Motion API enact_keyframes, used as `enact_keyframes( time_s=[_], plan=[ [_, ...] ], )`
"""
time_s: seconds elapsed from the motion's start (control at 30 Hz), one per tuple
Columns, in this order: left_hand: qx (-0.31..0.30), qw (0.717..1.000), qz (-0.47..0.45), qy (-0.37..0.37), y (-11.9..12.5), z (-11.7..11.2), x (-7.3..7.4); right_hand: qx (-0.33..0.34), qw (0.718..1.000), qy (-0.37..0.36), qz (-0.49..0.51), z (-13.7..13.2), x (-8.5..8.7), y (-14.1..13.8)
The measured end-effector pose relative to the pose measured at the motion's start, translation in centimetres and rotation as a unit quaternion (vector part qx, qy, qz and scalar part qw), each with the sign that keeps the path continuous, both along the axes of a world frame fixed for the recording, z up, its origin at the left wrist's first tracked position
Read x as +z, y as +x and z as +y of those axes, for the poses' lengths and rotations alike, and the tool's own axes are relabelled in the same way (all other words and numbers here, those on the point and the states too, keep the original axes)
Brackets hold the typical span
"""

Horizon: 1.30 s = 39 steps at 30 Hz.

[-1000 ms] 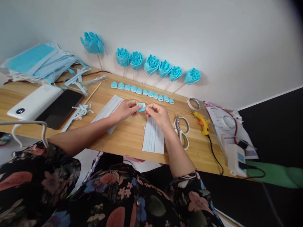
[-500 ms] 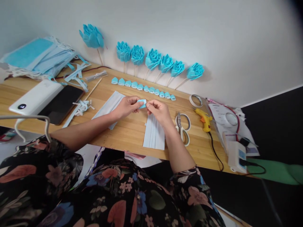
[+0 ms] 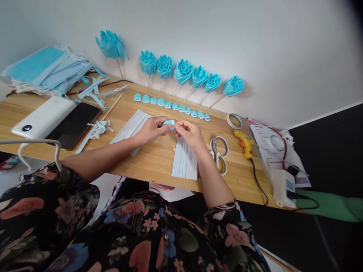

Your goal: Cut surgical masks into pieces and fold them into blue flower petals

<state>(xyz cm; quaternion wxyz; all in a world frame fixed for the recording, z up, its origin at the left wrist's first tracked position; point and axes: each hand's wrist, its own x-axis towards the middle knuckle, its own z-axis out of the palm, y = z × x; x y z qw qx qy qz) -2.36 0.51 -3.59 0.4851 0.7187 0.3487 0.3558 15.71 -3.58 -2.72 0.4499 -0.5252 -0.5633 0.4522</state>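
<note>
Between my two hands is a small folded piece of blue mask fabric (image 3: 169, 122). My left hand (image 3: 153, 128) pinches it with thumb and fingers. The fingertips of my right hand (image 3: 189, 132) are closed on its right end. Under my left hand lies a pale blue face mask piece (image 3: 131, 126), partly covered by the forearm. Another pleated mask piece (image 3: 184, 160) lies below my right hand. Beyond both hands runs a row of several small folded blue petals (image 3: 168, 104).
Several blue fabric roses (image 3: 183, 71) on sticks lean against the wall. To the right lie scissors (image 3: 217, 153), tape rolls (image 3: 235, 121) and a yellow glue gun (image 3: 244, 143). At left are a power bank (image 3: 42, 115), a dark phone (image 3: 74, 124), fabric scraps (image 3: 92, 90) and a mask stack (image 3: 48, 68).
The folded fabric piece has turned slightly in my fingers, and my left thumb has shifted lower on it. The other things stay where they were.
</note>
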Motion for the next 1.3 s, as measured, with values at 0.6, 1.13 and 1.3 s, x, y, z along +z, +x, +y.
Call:
enact_keyframes(
  time_s=[0.6, 1.13, 1.3],
  plan=[
    [-0.032, 0.994, -0.035, -0.101, -0.09, 0.3, -0.48, 0.005, 0.998, 0.033, -0.053, 0.23, -0.22, 0.41],
    [-0.001, 0.989, -0.1, -0.113, 0.08, 0.56, 0.03, -0.019, 0.998, 0.034, -0.05, 0.19, -0.09, 0.5],
    [0.008, 0.985, -0.121, -0.126, 0.07, 0.62, -0.31, -0.018, 0.997, 0.033, -0.072, 0.15, -0.05, 0.43]
  ],
)
